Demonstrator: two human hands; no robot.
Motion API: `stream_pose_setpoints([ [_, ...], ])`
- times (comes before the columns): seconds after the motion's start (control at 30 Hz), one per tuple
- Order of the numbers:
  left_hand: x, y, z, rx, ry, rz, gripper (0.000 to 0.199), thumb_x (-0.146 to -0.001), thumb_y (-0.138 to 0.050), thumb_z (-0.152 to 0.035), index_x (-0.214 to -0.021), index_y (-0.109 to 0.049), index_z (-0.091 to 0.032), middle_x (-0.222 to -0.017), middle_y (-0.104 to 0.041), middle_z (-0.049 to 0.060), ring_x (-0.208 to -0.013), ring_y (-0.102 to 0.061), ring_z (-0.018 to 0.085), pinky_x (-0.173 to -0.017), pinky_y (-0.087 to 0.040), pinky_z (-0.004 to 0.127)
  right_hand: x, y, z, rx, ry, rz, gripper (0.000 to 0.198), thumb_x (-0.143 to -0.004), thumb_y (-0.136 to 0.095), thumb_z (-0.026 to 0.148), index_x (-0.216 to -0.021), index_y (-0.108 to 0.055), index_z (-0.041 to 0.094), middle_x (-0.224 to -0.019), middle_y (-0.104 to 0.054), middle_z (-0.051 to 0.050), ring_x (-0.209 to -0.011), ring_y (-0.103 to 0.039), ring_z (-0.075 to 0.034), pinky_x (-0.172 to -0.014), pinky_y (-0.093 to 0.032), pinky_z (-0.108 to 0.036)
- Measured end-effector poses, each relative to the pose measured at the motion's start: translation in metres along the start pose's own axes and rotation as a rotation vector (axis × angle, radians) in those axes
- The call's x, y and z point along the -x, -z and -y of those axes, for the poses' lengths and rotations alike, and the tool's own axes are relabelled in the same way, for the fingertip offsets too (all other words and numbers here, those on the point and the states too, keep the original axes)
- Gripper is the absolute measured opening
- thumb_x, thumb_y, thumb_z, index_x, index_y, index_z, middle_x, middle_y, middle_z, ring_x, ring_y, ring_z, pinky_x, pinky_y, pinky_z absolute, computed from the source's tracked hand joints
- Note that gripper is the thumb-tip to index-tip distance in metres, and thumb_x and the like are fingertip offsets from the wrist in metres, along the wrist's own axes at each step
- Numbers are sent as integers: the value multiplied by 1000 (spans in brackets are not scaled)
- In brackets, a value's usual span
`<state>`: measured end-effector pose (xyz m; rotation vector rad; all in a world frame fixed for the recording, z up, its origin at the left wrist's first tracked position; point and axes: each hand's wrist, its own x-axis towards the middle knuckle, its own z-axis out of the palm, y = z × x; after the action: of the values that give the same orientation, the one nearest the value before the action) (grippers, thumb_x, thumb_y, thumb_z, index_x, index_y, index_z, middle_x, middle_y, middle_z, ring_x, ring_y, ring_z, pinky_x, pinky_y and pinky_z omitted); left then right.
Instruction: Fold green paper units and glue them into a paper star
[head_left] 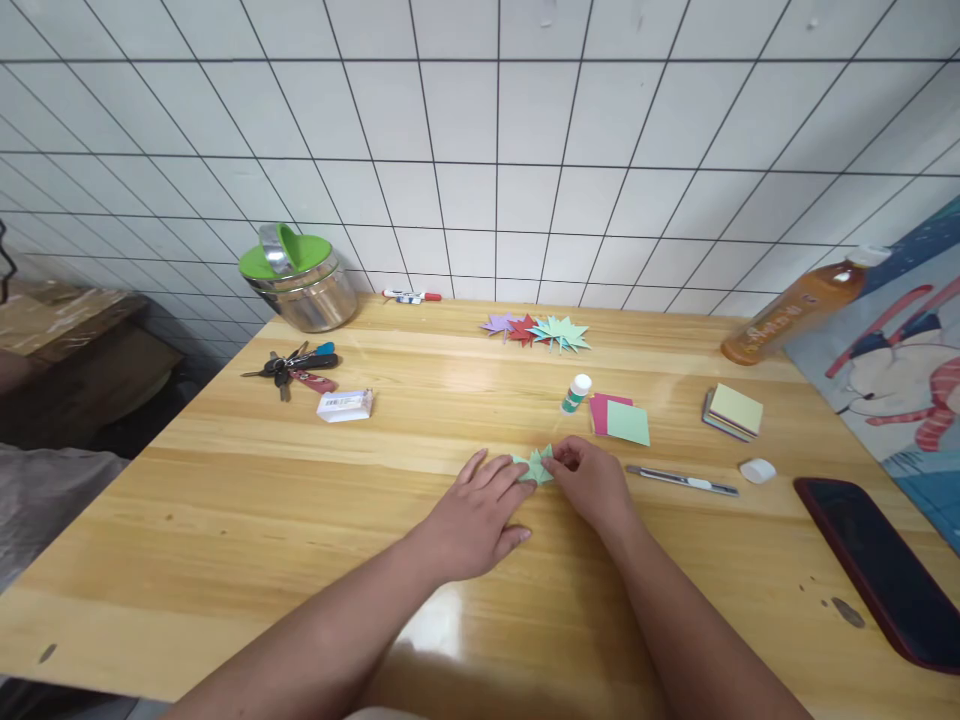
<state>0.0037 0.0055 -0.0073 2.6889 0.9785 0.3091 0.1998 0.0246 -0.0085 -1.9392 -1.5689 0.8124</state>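
A small light-green paper piece with pointed, leaf-like edges (535, 467) lies on the wooden table between both hands. My left hand (476, 515) rests flat on the tabletop, its fingertips on the paper's left side. With thumb and index finger, my right hand (592, 482) pinches the right edge of the same piece. Beyond the right hand stand a glue stick with a white cap (576, 394) and, beside it, a green paper square (628, 423) partly over a magenta square (601, 411). A slim utility knife (682, 481) lies to the right.
Spiky paper shapes in mint (562, 333), red (523, 330) and purple (496, 323) lie near the wall. Around the table are a green-lidded pot (307, 290), keys (285, 370), a small box (345, 405), markers (411, 296), a paper stack (735, 411), a bottle (799, 310) and a phone (877, 570).
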Motion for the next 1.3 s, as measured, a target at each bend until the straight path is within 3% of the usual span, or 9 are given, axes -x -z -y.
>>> stream_pose_setpoints([
  [0.23, -1, -1, 2, -2, 3, 31, 52, -87, -39, -46, -134, -34, -22, -137, -41, 5, -129, -28, 24, -110, -12, 45, -3, 3, -2, 88, 36, 54, 14, -72, -57, 35, -72, -63, 22, -64, -64, 2, -59, -57, -14, -55, -37, -24],
  [0.47, -1, 0, 3, 0, 0, 35, 50, -87, -39, -46, -132, -37, -24, -138, -40, 5, -129, -28, 26, -110, -11, 48, -5, 8, 1, 140, 96, 65, 13, -72, -56, 34, -71, -62, 22, -60, -60, 3, -56, -53, -12, -52, -34, -23],
  [1.3, -1, 0, 3, -24, 0, 37, 49, -88, -39, -47, -131, -37, -24, -138, -40, 4, -128, -28, 25, -109, -10, 48, -6, 7, 4, 211, 103, 80, 11, -72, -57, 32, -72, -62, 22, -63, -62, 2, -57, -54, -13, -53, -34, -23],
])
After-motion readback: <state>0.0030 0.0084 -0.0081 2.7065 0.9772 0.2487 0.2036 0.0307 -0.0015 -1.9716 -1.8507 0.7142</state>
